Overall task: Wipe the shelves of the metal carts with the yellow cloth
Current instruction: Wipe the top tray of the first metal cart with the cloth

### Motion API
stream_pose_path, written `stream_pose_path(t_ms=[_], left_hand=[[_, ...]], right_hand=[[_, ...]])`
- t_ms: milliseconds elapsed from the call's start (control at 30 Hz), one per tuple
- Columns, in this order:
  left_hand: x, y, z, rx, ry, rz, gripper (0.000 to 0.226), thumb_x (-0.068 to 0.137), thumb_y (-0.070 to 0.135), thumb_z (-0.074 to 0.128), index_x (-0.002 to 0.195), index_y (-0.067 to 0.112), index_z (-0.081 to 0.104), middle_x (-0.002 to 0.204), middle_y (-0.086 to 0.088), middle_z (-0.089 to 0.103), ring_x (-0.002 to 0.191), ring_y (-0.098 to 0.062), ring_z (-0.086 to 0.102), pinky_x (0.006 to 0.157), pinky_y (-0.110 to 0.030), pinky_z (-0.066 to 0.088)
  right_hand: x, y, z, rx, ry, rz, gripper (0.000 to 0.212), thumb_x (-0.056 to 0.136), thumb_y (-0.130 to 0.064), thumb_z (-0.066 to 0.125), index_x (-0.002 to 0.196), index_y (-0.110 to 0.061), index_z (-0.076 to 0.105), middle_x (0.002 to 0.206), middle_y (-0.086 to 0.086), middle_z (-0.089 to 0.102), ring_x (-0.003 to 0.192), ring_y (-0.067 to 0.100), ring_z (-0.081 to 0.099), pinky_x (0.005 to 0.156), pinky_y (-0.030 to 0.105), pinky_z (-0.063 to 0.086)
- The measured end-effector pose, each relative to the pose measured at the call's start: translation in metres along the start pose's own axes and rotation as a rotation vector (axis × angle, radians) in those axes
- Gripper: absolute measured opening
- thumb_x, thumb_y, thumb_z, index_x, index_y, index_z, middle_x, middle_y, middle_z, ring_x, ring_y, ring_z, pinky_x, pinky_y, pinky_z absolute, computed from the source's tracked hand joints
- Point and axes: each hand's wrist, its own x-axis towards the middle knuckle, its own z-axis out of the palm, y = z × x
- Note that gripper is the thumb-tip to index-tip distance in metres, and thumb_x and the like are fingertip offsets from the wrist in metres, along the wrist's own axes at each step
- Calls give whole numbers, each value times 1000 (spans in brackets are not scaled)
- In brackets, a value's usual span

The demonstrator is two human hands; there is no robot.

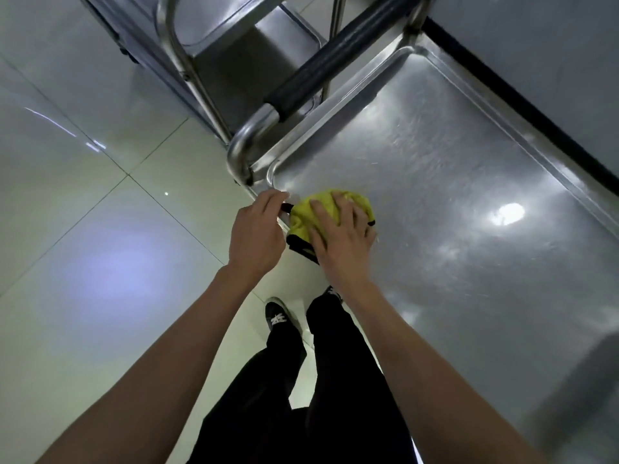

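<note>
From the head view we see the right hand spread flat, fingers straight, pressing the bunched yellow cloth onto the top shelf of the metal cart, near its rim corner below the black-padded handle. Our left hand curls its fingers over the shelf rim just beside the cloth. A second cart stands beyond, on the tiled floor.
</note>
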Motion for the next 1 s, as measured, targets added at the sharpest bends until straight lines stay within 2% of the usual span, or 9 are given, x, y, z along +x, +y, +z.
stream_pose_path(t_ms=[133, 233, 300, 400, 533, 633, 833, 1000], left_hand=[[-5, 10, 3, 112, -24, 36, 48, 76, 5, 50, 121, 14, 62, 122, -3, 61, 97, -26, 62, 74, -38, 43], [4, 20, 6, 236, -122, -33, 46, 83, 14, 48, 127, 19, 58, 125, 0, 58, 112, -27, 55, 85, -44, 42], [19, 32, 8, 264, -117, -65, 43, 84, 14, 46, 124, 17, 60, 122, -1, 59, 112, -27, 53, 87, -44, 41], [42, 56, 18, 253, -101, -10, 24, 91, 15, 57, 113, 16, 67, 121, -5, 60, 115, -28, 52, 90, -46, 36], [67, 91, 34, 250, -262, 59, 32, 94, 27, 49, 124, 26, 61, 134, -2, 50, 128, -25, 40, 99, -48, 33], [73, 104, 43, 267, -316, 31, 35, 93, 31, 51, 127, 28, 61, 139, -2, 47, 132, -25, 37, 104, -50, 36], [73, 106, 53, 265, -310, 31, 41, 89, 27, 64, 129, 21, 64, 146, -9, 47, 137, -32, 39, 106, -57, 38], [66, 101, 53, 295, -332, 51, 48, 94, 36, 54, 142, 27, 50, 156, -5, 34, 148, -27, 25, 115, -56, 27]], right_hand=[[8, 8, -6, -28, -4, -85, 40, 97, -49, 43, 137, -46, 42, 149, -2, 38, 137, 28, 31, 102, 52, 32], [32, 22, -18, -1, -17, -109, 39, 97, -43, 43, 136, -43, 44, 151, -1, 38, 140, 29, 29, 107, 53, 29], [55, 37, -28, 22, -23, -81, 39, 98, -40, 45, 138, -42, 44, 153, -1, 35, 143, 29, 26, 110, 53, 26], [90, 67, -47, 65, -30, -13, 40, 100, -42, 44, 140, -40, 45, 158, -2, 31, 146, 27, 22, 114, 52, 20], [144, 117, -72, 101, -29, 48, 42, 102, -43, 39, 144, -39, 42, 161, -2, 24, 149, 24, 15, 117, 48, 14], [189, 155, -90, 97, 7, 90, 43, 103, -42, 37, 146, -38, 39, 162, -1, 23, 150, 24, 14, 118, 46, 10], [253, 196, -104, 2, 76, 83, 43, 102, -35, 39, 145, -36, 41, 161, -1, 24, 150, 26, 12, 119, 48, 8], [255, 187, -97, -24, 121, 98, 43, 102, -35, 38, 145, -38, 40, 159, -2, 25, 150, 25, 13, 118, 48, 10]])
